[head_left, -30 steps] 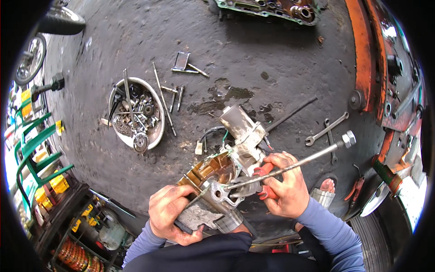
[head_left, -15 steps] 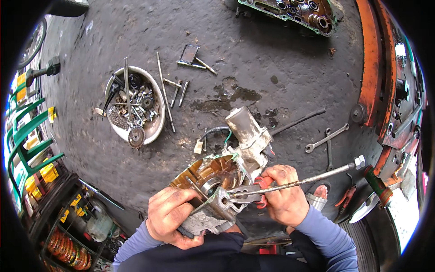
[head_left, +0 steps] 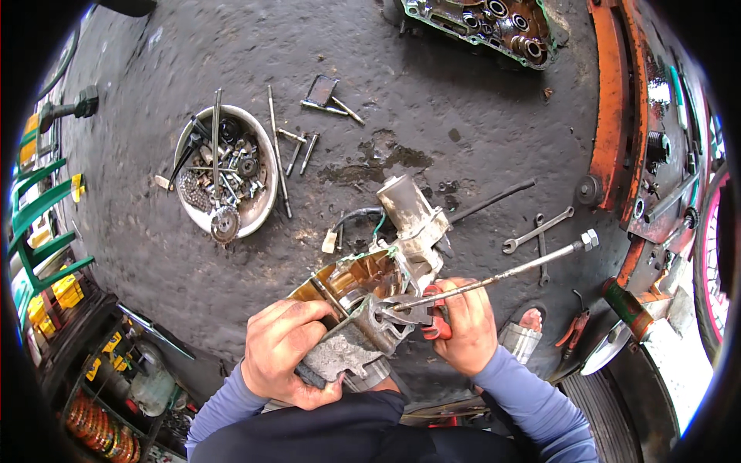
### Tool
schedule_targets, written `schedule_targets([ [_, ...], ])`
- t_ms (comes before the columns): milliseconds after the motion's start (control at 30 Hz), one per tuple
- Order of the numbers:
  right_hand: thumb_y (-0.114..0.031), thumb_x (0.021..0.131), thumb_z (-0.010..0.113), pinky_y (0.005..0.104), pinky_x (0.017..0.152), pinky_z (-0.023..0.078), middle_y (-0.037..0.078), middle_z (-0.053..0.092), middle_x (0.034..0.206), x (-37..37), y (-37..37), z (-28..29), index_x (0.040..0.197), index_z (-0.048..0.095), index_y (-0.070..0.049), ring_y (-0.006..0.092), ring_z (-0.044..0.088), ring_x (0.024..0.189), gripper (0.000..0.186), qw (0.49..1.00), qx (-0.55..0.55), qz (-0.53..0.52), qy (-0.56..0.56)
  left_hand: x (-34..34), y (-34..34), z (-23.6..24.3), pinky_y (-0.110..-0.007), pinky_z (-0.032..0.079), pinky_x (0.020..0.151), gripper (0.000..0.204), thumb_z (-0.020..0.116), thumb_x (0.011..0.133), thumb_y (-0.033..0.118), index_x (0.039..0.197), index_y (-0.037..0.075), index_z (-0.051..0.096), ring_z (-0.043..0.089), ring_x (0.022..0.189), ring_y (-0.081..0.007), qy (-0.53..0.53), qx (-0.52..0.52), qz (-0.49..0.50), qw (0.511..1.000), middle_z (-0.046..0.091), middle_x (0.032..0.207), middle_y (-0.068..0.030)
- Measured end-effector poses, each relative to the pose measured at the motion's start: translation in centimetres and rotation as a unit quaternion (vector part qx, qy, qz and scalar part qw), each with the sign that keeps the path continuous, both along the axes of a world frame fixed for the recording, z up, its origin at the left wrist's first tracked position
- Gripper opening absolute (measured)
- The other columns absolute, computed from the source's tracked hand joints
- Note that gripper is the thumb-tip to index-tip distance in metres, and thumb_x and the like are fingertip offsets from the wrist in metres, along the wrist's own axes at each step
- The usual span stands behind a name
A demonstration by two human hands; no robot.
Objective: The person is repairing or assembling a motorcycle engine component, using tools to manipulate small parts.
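Note:
My left hand (head_left: 284, 351) is closed around the lower left edge of a grey engine crankcase (head_left: 336, 353), its oily brown inside facing up. My right hand (head_left: 468, 328) is closed on red-handled pliers (head_left: 437, 322). Their grey jaws lie at the case's corner, beside the end of a long threaded rod (head_left: 513, 273). That rod slants up to the right across my right fingers and carries nuts (head_left: 590, 239) at its far end. Whether the jaws bite the rod is hard to see. A dull metal cylinder (head_left: 403, 202), with a cable, is joined to the case's far side.
Left of the case stands a white bowl (head_left: 272, 181) of small parts, with studs (head_left: 279, 147) alongside. Two spanners (head_left: 540, 230) lie crossed at right, near red pliers (head_left: 573, 332). Another engine case (head_left: 486, 23) is at the far side; an orange metal frame (head_left: 614, 108) borders the right.
The case corner and the rod have tilted upward slightly, and the rod slants more steeply. My right hand and pliers have shifted a little left; both hands keep their hold.

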State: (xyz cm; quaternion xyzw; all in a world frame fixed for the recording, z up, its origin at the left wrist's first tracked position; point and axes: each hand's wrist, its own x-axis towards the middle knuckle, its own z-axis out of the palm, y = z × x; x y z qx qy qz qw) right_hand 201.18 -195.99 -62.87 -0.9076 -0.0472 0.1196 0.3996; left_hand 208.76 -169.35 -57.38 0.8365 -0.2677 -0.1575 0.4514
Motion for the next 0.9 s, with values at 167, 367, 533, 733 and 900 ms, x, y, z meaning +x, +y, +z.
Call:
schedule_targets([
  [167,0.011,0.065,0.060,0.0389,0.069,0.051,0.016,0.058,0.097,-1.2,0.5,-0.6,0.114,0.055,0.000,0.0349,0.060,0.080,0.051,0.997,0.057,-0.030,0.045,-0.1,0.0,0.2,-0.039,0.052,0.062,0.050,0.077,0.056,0.025,0.092,0.000,0.055,0.064,0.068,-0.0318,-0.012,-0.007,-0.012,1.000,0.065,0.089,-0.0190],
  [367,0.007,0.070,0.068,0.0390,0.069,0.052,0.017,0.060,0.094,1.1,0.6,1.7,0.118,0.055,0.000,0.0362,0.062,0.079,0.050,0.989,0.090,-0.034,0.113,0.7,0.5,-0.1,-0.041,0.054,0.066,0.051,0.075,0.052,0.021,0.095,-0.002,0.059,0.065,0.073,-0.0360,-0.024,-0.018,0.031,0.999,0.066,0.094,-0.0191],
  [533,0.008,0.076,0.063,0.0279,0.067,0.050,0.013,0.060,0.092,2.1,0.5,2.5,0.124,0.056,0.000,0.0220,0.061,0.070,0.050,0.972,0.152,-0.034,0.178,1.3,1.2,-0.2,-0.041,0.055,0.068,0.056,0.075,0.052,0.020,0.101,-0.003,0.059,0.066,0.075,-0.0370,-0.028,-0.032,0.026,0.999,0.066,0.095,-0.0201],
  [733,0.005,0.074,0.057,0.0354,0.065,0.050,0.014,0.055,0.080,3.6,1.0,2.7,0.100,0.053,-0.001,0.0305,0.058,0.065,0.027,0.970,0.106,0.025,0.215,1.7,1.6,-0.5,-0.042,0.056,0.075,0.056,0.074,0.053,0.019,0.102,-0.003,0.060,0.066,0.082,-0.0399,-0.014,-0.035,0.041,0.998,0.066,0.095,-0.0202],
  [900,0.004,0.074,0.060,0.0429,0.069,0.051,0.019,0.060,0.087,2.9,1.9,2.7,0.103,0.052,-0.001,0.0434,0.063,0.078,0.030,0.993,0.049,-0.026,0.102,1.8,1.3,-0.3,-0.042,0.055,0.075,0.058,0.075,0.053,0.020,0.103,-0.004,0.059,0.066,0.082,-0.0404,-0.019,-0.054,0.051,0.997,0.065,0.093,-0.0203],
])
